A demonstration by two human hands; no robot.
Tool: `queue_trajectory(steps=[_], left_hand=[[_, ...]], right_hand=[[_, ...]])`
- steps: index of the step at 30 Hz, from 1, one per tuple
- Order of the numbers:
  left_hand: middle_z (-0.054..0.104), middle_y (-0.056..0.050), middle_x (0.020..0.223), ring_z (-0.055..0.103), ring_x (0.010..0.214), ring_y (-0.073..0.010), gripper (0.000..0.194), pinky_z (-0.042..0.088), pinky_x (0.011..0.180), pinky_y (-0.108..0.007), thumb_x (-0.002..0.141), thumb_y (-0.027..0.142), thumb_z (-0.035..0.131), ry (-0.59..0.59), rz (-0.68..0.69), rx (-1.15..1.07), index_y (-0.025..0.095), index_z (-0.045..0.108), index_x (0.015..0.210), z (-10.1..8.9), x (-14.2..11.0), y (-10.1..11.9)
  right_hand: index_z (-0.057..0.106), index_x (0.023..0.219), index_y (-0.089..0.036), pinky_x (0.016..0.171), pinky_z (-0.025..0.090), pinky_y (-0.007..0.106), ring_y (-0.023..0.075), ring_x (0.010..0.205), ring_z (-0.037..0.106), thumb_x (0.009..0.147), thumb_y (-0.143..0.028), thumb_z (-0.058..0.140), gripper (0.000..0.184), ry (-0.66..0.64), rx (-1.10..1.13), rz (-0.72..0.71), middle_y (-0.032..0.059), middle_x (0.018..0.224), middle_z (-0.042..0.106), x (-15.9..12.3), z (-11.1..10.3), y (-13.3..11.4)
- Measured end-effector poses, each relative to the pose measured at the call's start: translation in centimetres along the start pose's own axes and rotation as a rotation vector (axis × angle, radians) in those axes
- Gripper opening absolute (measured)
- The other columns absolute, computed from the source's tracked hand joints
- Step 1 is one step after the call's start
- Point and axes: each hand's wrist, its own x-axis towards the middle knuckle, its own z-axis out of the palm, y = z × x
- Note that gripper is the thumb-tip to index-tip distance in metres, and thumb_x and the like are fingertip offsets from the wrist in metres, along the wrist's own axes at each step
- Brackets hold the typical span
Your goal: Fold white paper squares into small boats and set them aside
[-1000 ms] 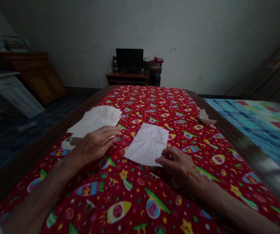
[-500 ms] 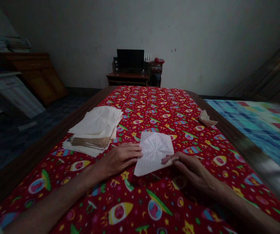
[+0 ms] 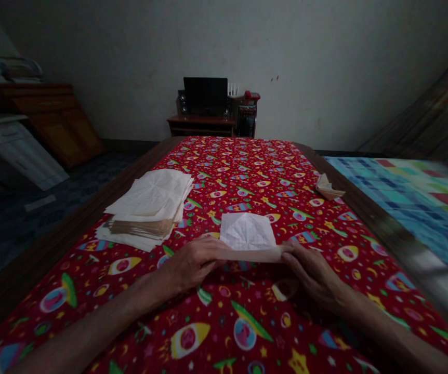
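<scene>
A white sheet of paper (image 3: 246,228) with creases fanning out from its middle lies in front of me. Its near edge is turned up into a narrow folded strip. My left hand (image 3: 200,257) pinches the left end of that strip, and my right hand (image 3: 305,265) pinches the right end. Parts of the fingertips are hidden behind the paper. Beyond my left forearm sits a stack of creased paper sheets (image 3: 154,195). Far off to the right, near the table edge, stands a small folded paper shape (image 3: 328,188).
A red cloth (image 3: 243,171) with rocket and planet prints covers the table, whose dark wooden edge (image 3: 364,218) shows at the sides. Against the wall are a black monitor (image 3: 206,96) and speakers. A chequered bed cover (image 3: 399,197) lies to the right, wooden cabinets (image 3: 52,119) to the left.
My left hand went from lying flat beside the paper to gripping its near left corner. The near edge, earlier lifted only at the right, is now folded up along its whole width.
</scene>
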Motion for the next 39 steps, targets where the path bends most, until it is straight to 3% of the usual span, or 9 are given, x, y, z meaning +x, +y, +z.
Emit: queue_trajectory(steps=[4, 7, 11, 16, 20, 24, 33, 36, 39], left_hand=[[0.073, -0.006, 0.096, 0.066, 0.091, -0.0177, 0.021, 0.05, 0.088, -0.035, 0.091, 0.018, 0.048, 0.057, -0.078, -0.061, 0.019, 0.068, 0.098, 0.1, 0.3, 0.2], [0.073, -0.004, 0.095, 0.067, 0.089, -0.0164, 0.023, 0.051, 0.086, -0.033, 0.092, 0.019, 0.047, 0.075, -0.101, -0.09, 0.022, 0.069, 0.098, 0.1, 0.4, 0.2], [0.073, -0.004, 0.098, 0.067, 0.091, -0.0172, 0.025, 0.048, 0.088, -0.034, 0.092, 0.017, 0.045, 0.07, -0.051, -0.044, 0.021, 0.068, 0.1, 0.1, 0.3, 0.2], [0.074, -0.003, 0.086, 0.067, 0.077, -0.0168, 0.023, 0.049, 0.075, -0.03, 0.09, 0.021, 0.049, 0.066, -0.166, -0.05, 0.02, 0.07, 0.098, -0.1, -0.1, 0.8], [0.066, -0.001, 0.064, 0.058, 0.058, -0.0137, 0.028, 0.041, 0.056, -0.024, 0.088, 0.033, 0.052, 0.071, -0.418, -0.021, 0.018, 0.07, 0.073, 0.0, 0.1, 1.3], [0.047, 0.004, 0.049, 0.043, 0.047, -0.0091, 0.038, 0.028, 0.048, -0.022, 0.087, 0.035, 0.05, 0.123, -0.61, 0.057, 0.016, 0.054, 0.054, 0.3, 1.3, 1.6], [0.051, 0.006, 0.053, 0.049, 0.051, -0.0117, 0.016, 0.034, 0.052, -0.021, 0.082, 0.03, 0.052, 0.112, -0.738, -0.066, 0.016, 0.058, 0.086, 0.0, 3.2, -0.5], [0.058, 0.003, 0.061, 0.056, 0.059, -0.0152, 0.046, 0.044, 0.061, -0.026, 0.08, 0.023, 0.053, 0.18, -0.751, 0.023, 0.01, 0.046, 0.124, -0.2, 3.2, -1.1], [0.061, -0.009, 0.093, 0.06, 0.086, -0.0203, 0.048, 0.049, 0.08, -0.035, 0.086, 0.021, 0.047, 0.291, -0.585, 0.295, 0.01, 0.041, 0.132, 0.0, 3.2, -0.1]], right_hand=[[0.053, 0.101, -0.022, 0.059, 0.051, 0.024, 0.0149, 0.07, 0.063, 0.092, -0.03, 0.043, 0.016, -0.052, 0.072, 0.035, 0.0045, 0.086, 0.067, 0.0, -0.3, 0.1], [0.05, 0.123, -0.023, 0.081, 0.053, 0.035, 0.0217, 0.099, 0.063, 0.084, -0.026, 0.057, 0.04, -0.18, 0.039, -0.086, 0.0103, 0.113, 0.065, 0.3, -0.4, 0.7], [0.064, 0.111, -0.022, 0.096, 0.045, 0.042, 0.0248, 0.115, 0.055, 0.083, -0.019, 0.057, 0.029, -0.123, -0.067, -0.309, 0.0111, 0.119, 0.063, 0.8, 0.0, 2.1], [0.071, 0.085, -0.021, 0.069, 0.053, 0.027, 0.018, 0.079, 0.065, 0.09, -0.027, 0.049, 0.023, -0.102, 0.068, -0.116, 0.0049, 0.083, 0.07, 1.0, 0.2, 2.1], [0.068, 0.074, -0.018, 0.048, 0.041, 0.021, 0.0128, 0.055, 0.056, 0.09, -0.035, 0.048, 0.031, 0.01, 0.035, 0.15, -0.0002, 0.063, 0.063, 1.0, 0.6, 2.0], [0.061, 0.068, -0.017, 0.048, 0.033, 0.022, 0.0101, 0.049, 0.047, 0.091, -0.037, 0.046, 0.034, 0.116, -0.153, 0.166, -0.0013, 0.055, 0.056, 1.5, 1.3, 2.1], [0.057, 0.073, -0.019, 0.056, 0.028, 0.026, 0.014, 0.057, 0.052, 0.092, -0.037, 0.042, 0.03, 0.107, -0.526, 0.183, 0.0024, 0.064, 0.06, 3.3, 2.4, 2.1], [0.057, 0.074, -0.018, 0.057, 0.027, 0.026, 0.0142, 0.058, 0.052, 0.092, -0.036, 0.041, 0.03, 0.079, -0.558, 0.207, 0.0036, 0.066, 0.062, 3.3, 2.4, 2.1], [0.057, 0.074, -0.018, 0.056, 0.026, 0.026, 0.0143, 0.058, 0.053, 0.092, -0.036, 0.041, 0.031, 0.057, -0.573, 0.221, 0.0041, 0.067, 0.063, 3.4, 2.4, 1.9]])
